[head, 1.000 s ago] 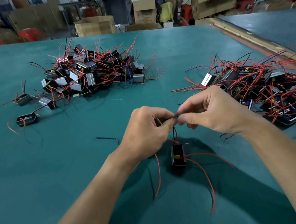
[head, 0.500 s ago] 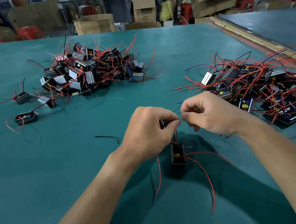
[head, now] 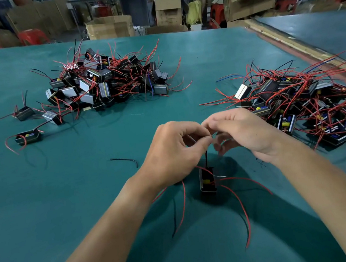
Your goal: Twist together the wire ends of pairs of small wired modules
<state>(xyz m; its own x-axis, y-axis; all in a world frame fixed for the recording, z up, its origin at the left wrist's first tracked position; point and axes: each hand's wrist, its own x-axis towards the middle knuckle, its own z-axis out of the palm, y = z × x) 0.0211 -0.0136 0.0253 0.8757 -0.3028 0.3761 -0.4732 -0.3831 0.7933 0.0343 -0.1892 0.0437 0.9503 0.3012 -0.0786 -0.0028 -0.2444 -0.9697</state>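
Module (head: 207, 180) lies before two heaps (head: 106, 82) (left, right) (head: 302, 100).

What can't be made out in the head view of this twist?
Wire ends: head view, too thin, pinched between left grip and right grip; twist state unreadable.
Right grip's lower fingers: head view, motion-blurred.
Partner module: only one module shows; any other would be behind the left grip.
Right pile: cut off by right frame edge.

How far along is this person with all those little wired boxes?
Midway, seemingly. The tangled pile at right may be finished pairs, though that is unclear. The left hand and right hand pinch wire ends above one module. The big pile farther left and strays beside it look untouched.
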